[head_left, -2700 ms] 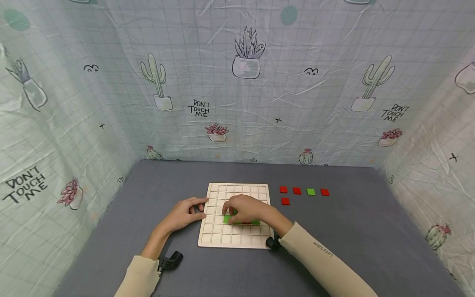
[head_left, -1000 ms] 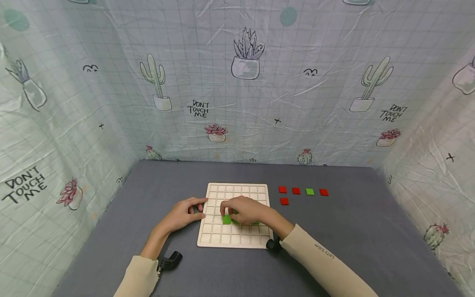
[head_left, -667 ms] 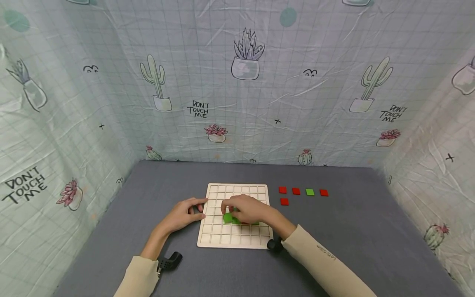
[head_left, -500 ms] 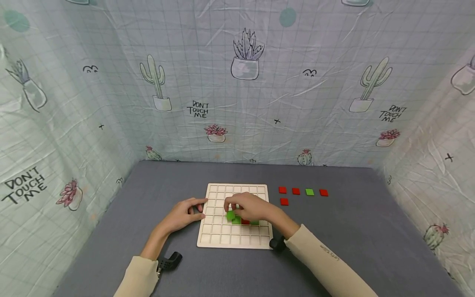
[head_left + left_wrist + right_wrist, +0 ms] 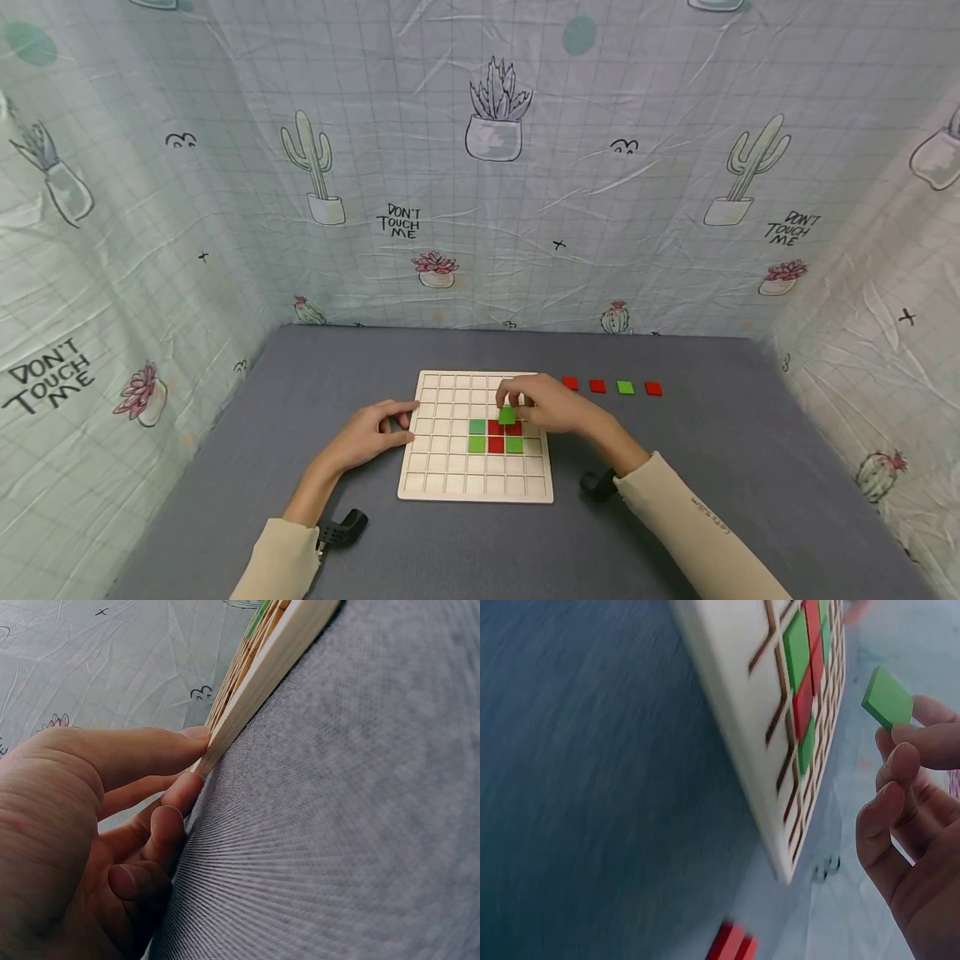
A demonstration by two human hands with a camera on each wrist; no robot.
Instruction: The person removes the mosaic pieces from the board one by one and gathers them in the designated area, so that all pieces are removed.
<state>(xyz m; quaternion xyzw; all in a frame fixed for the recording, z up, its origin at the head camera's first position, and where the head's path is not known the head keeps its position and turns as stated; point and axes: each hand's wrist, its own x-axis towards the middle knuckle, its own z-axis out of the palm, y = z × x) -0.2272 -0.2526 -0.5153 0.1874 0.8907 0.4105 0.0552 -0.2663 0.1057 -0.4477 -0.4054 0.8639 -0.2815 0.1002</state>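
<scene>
Over the board point(image 5: 437, 483), right of centre, your right hand point(image 5: 553, 404) pinches a green tile point(image 5: 507, 416).
Your left hand point(image 5: 373, 428), loosely spread, touches the board's left edge.

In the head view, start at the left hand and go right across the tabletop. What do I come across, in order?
Left hand → wooden grid board → first red tile → second red tile → loose green tile → last red tile.
</scene>
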